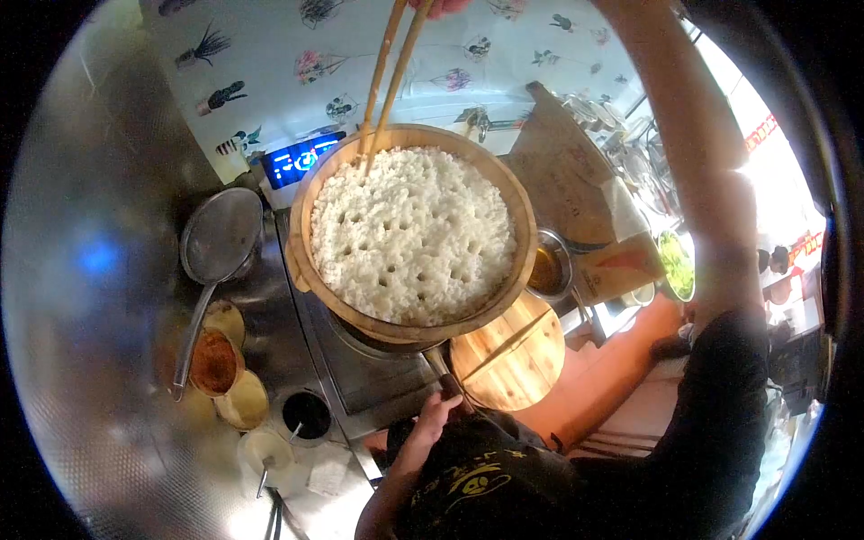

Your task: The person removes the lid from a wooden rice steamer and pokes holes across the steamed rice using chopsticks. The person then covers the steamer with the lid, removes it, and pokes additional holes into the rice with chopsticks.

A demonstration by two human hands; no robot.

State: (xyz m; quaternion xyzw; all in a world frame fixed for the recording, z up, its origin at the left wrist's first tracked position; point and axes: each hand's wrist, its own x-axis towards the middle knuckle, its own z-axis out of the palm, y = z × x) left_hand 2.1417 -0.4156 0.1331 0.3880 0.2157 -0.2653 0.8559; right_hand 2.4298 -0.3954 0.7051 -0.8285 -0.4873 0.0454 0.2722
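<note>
A wooden steamer bucket [525, 216] full of white cooked rice [414, 234] stands over a pan on the stove. Several small holes dot the rice's surface. Long wooden chopsticks [385, 81] stand upright with their tips in the rice near the far left rim. My right hand [441, 7] is closed around their upper ends at the top edge, mostly out of view. Below the bucket, my left hand [434, 418] is closed on the dark pan handle [449, 385], close to my apron.
A round wooden lid [508, 355] lies right of the handle. Left are a strainer [222, 236], a bowl of red seasoning [214, 362] and a dark sauce container [306, 416]. A lit display [301, 160] sits behind; a cardboard box [576, 193] and amber liquid bowl [547, 268] stand right.
</note>
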